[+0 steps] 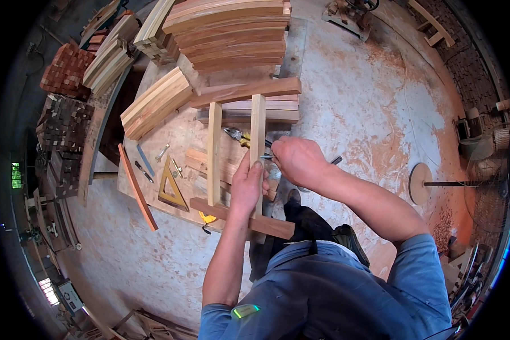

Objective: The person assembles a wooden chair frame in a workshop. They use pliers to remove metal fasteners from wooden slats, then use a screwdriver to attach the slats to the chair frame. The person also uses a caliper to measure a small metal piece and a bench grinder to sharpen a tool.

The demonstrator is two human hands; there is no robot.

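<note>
Seemingly mid-assembly, the left hand [248, 184] grips a pale rail [258, 122], the right hand [298, 159] a slim tool [268, 156] needing steady aim next.

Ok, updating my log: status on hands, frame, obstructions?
Left hand gripping right slat of wooden frame. Right hand closed on slim tool, type unclear. Pliers visible through frame, partly hidden by slat.

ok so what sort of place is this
Most likely a woodworking shop: stacked cut boards, a yellow triangular square on the bench, and a wooden frame gripped by the left hand.
</note>
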